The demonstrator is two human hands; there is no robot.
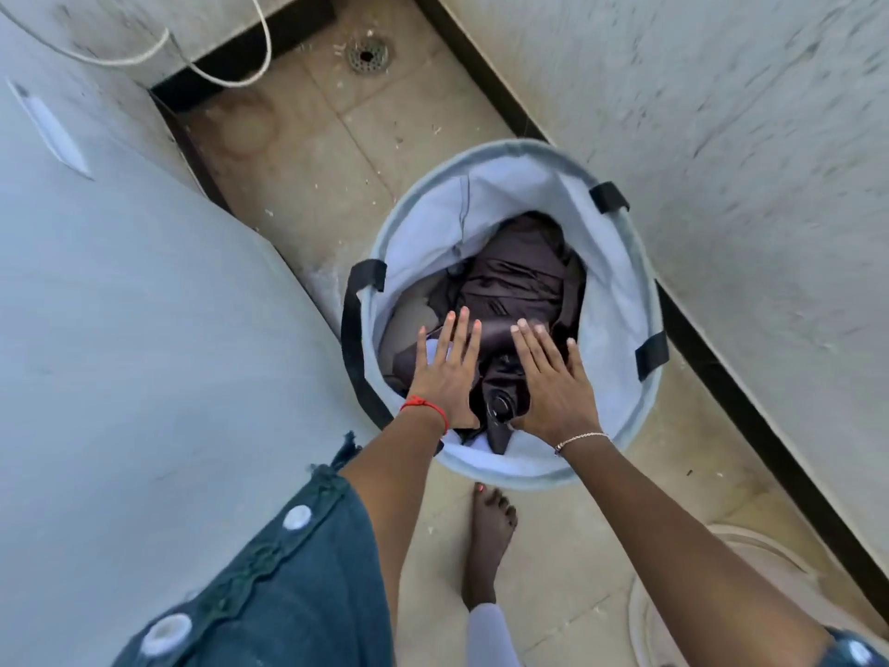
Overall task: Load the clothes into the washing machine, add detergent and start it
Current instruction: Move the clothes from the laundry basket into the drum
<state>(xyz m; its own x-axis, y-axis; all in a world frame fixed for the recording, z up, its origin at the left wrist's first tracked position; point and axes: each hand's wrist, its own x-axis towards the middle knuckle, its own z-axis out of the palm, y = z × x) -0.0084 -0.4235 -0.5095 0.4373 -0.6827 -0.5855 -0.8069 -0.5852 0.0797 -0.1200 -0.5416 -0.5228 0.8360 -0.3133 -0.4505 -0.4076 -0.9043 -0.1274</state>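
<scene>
A round light-blue laundry basket with black strap handles stands on the tiled floor. Inside lie dark brown clothes and a beige piece. My left hand, with a red thread on the wrist, reaches into the basket with fingers spread flat above the clothes. My right hand, with a thin bracelet, is beside it, also flat and spread. Between the two hands a dark garment fold with a round button shows. Neither hand grips anything. The washing machine's white body fills the left side.
A floor drain sits at the far end of the narrow tiled strip. A white wall with a black skirting runs along the right. White cords hang at the top left. A pale round tub lies at bottom right, near my bare foot.
</scene>
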